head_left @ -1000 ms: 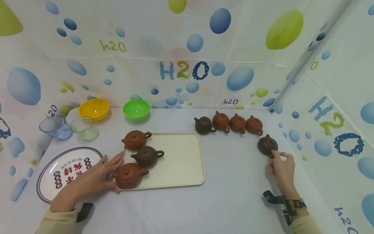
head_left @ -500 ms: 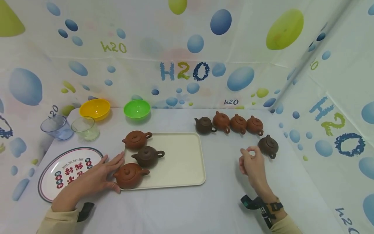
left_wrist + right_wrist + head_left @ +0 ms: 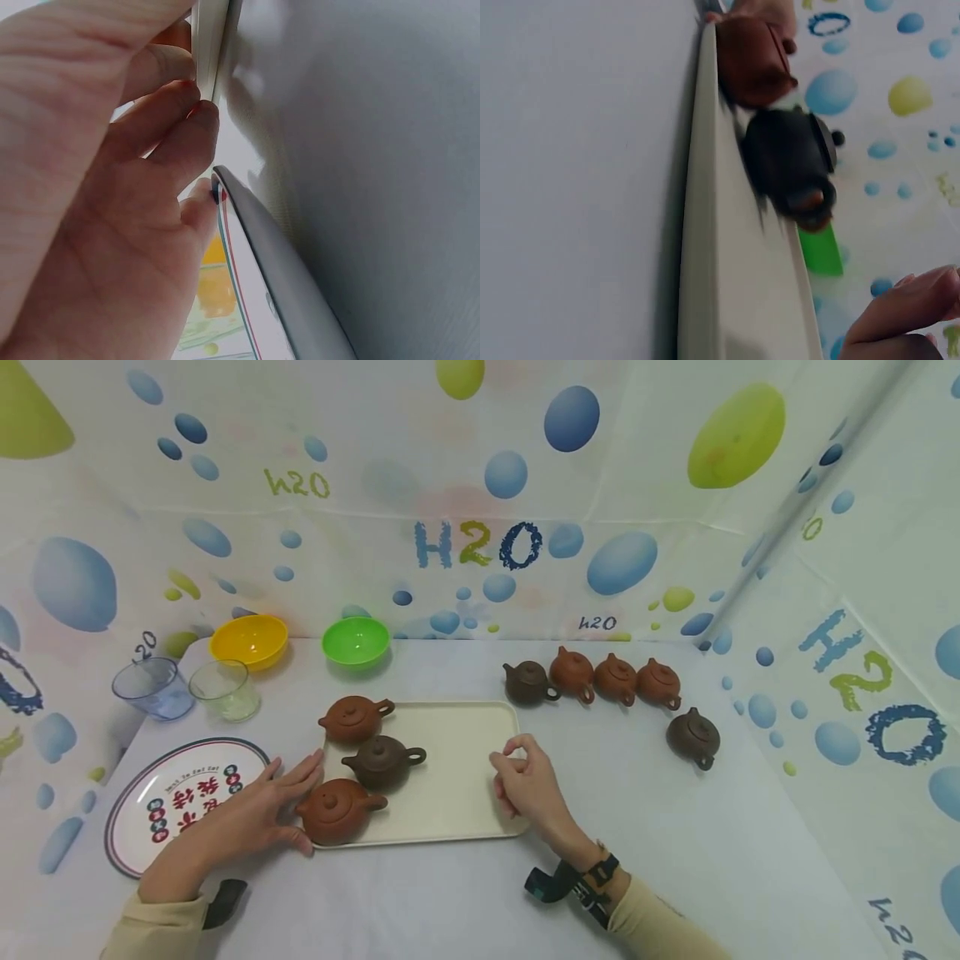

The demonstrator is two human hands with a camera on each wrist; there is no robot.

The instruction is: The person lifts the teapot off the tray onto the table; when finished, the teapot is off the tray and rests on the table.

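Observation:
A cream tray (image 3: 457,752) lies on the white cloth. At its left end stand a reddish-brown teapot (image 3: 352,718), a dark brown teapot (image 3: 381,765) and a second reddish-brown teapot (image 3: 336,814) nearest me. My left hand (image 3: 258,810) rests at the tray's left edge with fingers extended, thumb by the near teapot. Over the tray's right end is my right hand (image 3: 531,783), its fingers loosely bent and holding nothing. In the right wrist view, its thumb and finger (image 3: 900,315) show at the lower right. Another dark brown teapot (image 3: 693,739) stands alone at the far right.
Behind the tray's right side, a dark teapot (image 3: 527,683) and several reddish ones (image 3: 573,675) form a row. An oval plate (image 3: 172,777) lies under my left forearm. Two glasses (image 3: 225,693), a yellow bowl (image 3: 251,643) and a green bowl (image 3: 356,643) stand back left.
My right hand has let go of the dark teapot at the far right and moved left to the tray. That teapot stays in place. The left hand holds its position.

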